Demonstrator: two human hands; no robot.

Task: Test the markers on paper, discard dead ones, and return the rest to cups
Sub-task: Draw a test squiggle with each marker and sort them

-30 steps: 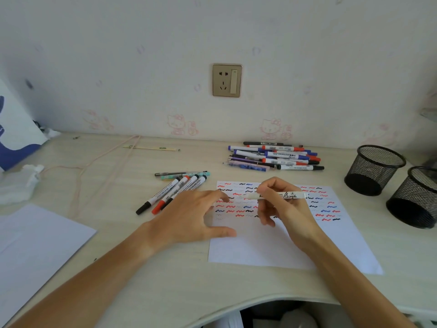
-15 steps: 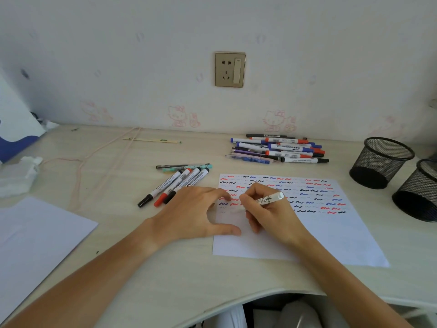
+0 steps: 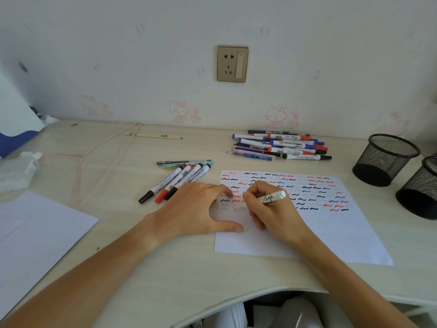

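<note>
My right hand [image 3: 272, 210] grips a white marker [image 3: 274, 197] in a writing hold, its tip down on the test paper [image 3: 331, 230] near the left edge, under rows of red, blue and black squiggles. My left hand [image 3: 198, 207] lies spread with fingers and thumb pressing the paper's left edge flat. A pile of several markers [image 3: 281, 145] sits behind the paper. A smaller group of markers [image 3: 179, 179] lies left of it. Two black mesh cups [image 3: 384, 159] [image 3: 421, 188] stand at the right, both looking empty.
A second white sheet [image 3: 35, 235] lies at the front left. A crumpled tissue [image 3: 16, 171] and a pale cord [image 3: 94, 159] are on the left of the desk, a chopstick packet [image 3: 151, 136] near the wall. The desk's curved front edge is close to my body.
My right hand turned the white marker from level above the paper to tip-down and moved left toward my left hand. The left hand stayed on the paper.
</note>
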